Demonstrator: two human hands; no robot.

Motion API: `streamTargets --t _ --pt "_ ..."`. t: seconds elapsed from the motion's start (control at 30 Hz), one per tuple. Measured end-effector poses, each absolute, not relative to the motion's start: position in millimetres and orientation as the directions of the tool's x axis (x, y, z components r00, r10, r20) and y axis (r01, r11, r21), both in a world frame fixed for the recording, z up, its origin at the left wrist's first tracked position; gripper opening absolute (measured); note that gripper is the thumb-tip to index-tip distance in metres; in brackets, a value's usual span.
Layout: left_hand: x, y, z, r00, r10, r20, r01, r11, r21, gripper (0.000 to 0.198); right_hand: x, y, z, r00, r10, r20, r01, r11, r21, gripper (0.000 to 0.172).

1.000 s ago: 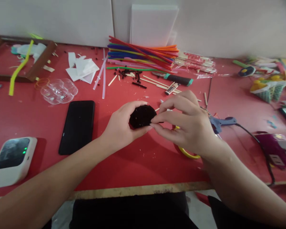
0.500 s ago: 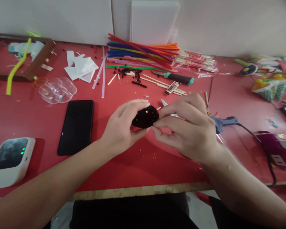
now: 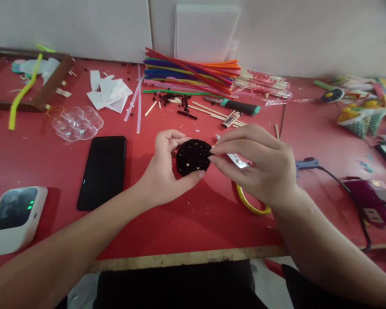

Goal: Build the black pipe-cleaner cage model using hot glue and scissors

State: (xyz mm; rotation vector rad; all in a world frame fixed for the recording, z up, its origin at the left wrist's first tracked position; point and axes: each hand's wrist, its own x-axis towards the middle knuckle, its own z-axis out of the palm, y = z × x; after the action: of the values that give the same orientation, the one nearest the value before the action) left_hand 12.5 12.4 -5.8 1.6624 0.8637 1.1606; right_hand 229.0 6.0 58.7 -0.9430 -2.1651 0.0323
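A round black fuzzy disc [image 3: 194, 155], dotted with small pale gaps, is tilted toward me above the red table. My left hand [image 3: 167, 167] is closed around its left side, thumb along the lower edge and fingers behind. At the right edge, the thumb and forefinger of my right hand [image 3: 257, 165] pinch the rim; any smaller piece between the fingertips is hidden. Scissors with yellow handles [image 3: 251, 206] lie on the table, partly covered by my right hand.
Behind the hands lie a bundle of colourful pipe cleaners [image 3: 189, 71], a utility knife [image 3: 241, 106], thin sticks and black scraps. A phone [image 3: 103, 171], clear plastic palette [image 3: 79, 123] and white device [image 3: 17, 219] are at left. A blue glue gun [image 3: 307, 164] with its cord is at right.
The black disc has turned to show more of its face. My right fingers have moved up along its right rim, and my right hand has uncovered the scissors' yellow handle.
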Motion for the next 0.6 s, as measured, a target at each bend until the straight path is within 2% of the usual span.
streamTargets --t 0.13,0.23,0.33,0.4,0.5,0.6 --pt "6.8 16.4 -1.6 0.341 0.882 0.324 0.183 -0.4 0.898 0.062 236.3 14.1 56.6 -0.442 0.681 0.583 0.568 0.716 -0.406 0.01" --pt "4.3 15.3 7.7 0.355 0.838 0.414 0.252 -0.512 0.821 0.052 237.4 17.7 54.2 -0.419 0.745 0.519 0.445 0.667 -0.598 0.008" --pt "4.4 11.0 15.3 0.342 0.806 0.484 0.364 -0.588 0.722 0.048 233.8 17.3 51.0 -0.365 0.833 0.417 0.237 0.516 -0.823 0.007" --pt "5.1 9.1 15.4 0.315 0.796 0.516 0.405 -0.605 0.685 0.047 229.2 15.1 48.7 -0.306 0.899 0.314 0.146 0.37 -0.917 0.012" --pt "6.2 10.4 6.2 0.28 0.801 0.529 0.345 -0.598 0.723 0.048 221.8 12.5 44.6 -0.256 0.947 0.195 0.092 0.225 -0.97 0.022" --pt "7.4 13.2 -7.6 0.306 0.803 0.511 0.289 -0.59 0.754 0.061 217.7 13.6 39.5 -0.25 0.95 0.187 0.074 0.211 -0.975 0.027"
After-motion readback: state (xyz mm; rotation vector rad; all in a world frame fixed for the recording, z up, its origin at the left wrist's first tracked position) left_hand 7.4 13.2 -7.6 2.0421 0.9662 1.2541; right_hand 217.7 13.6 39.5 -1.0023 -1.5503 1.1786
